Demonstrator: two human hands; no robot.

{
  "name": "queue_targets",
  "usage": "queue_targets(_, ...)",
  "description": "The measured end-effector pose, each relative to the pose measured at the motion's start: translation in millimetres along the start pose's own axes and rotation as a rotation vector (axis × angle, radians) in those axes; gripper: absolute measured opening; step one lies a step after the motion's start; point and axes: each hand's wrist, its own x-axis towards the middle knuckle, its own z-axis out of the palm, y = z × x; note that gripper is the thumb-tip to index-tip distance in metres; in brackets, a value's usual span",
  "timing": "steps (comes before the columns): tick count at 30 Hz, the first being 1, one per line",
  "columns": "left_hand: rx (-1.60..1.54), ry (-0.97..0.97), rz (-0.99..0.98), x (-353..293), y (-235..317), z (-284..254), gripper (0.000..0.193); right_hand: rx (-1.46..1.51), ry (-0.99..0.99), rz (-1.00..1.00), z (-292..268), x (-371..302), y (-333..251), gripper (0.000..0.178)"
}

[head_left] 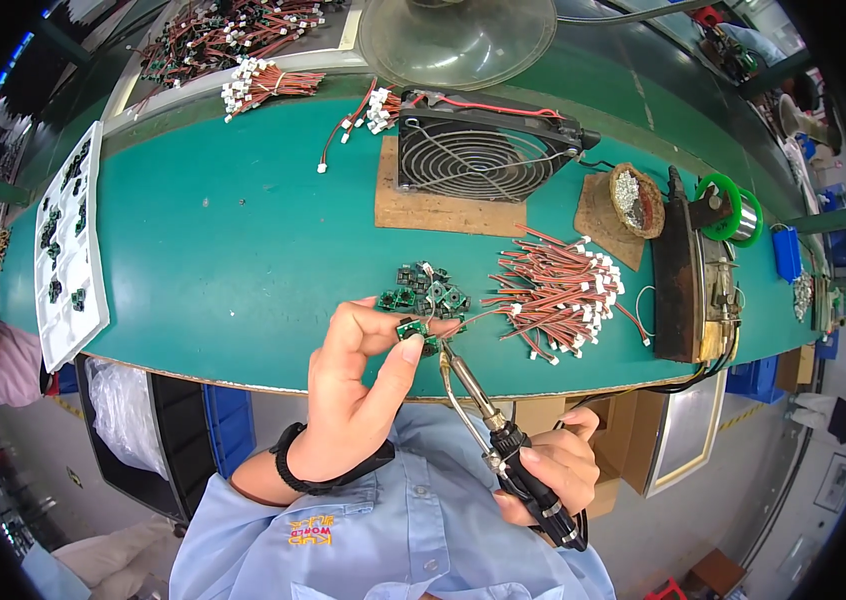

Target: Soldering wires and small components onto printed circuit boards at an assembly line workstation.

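Between thumb and fingers, my left hand (355, 385) pinches a small green circuit board (409, 328) above the bench's front edge. My right hand (558, 470) is wrapped round a black-handled soldering iron (513, 445) with a thin metal feed tube along it. The iron's tip points up and left and meets, or nearly meets, the board; contact is too small to tell. A red-and-black wire (486, 316) runs from the board toward a pile of wire leads with white connectors (568, 295) on the right. Several more circuit boards (433, 288) lie heaped just behind my left fingers.
A black fan (488, 150) with a wire guard stands at the back on brown board. To the right are a bowl of pale pellets (633, 205), a dark metal box (678, 285) and a green solder spool (743, 212). A white tray (78, 325) holds boards at left. A lamp shade (458, 40) hangs above.
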Motion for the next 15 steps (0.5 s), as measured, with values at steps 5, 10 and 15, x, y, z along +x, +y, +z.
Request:
queue_targets(5, -0.071, 0.014, -0.019, 0.5, 2.8, 2.8, 0.012, 0.065, -0.004, 0.068, -3.3, -2.9, -3.7, 0.042)
queue_targets(10, -0.171, 0.026, -0.031, 0.9, 4.3, 4.4, 0.014, 0.031, 0.013, 0.013, 0.9, -6.5, -0.1, 0.042)
queue_targets(15, -0.208, 0.040, -0.031, 1.4, 4.3, 7.0, 0.013, 0.052, 0.004, 0.070, -3.6, -4.3, -5.9, 0.043)
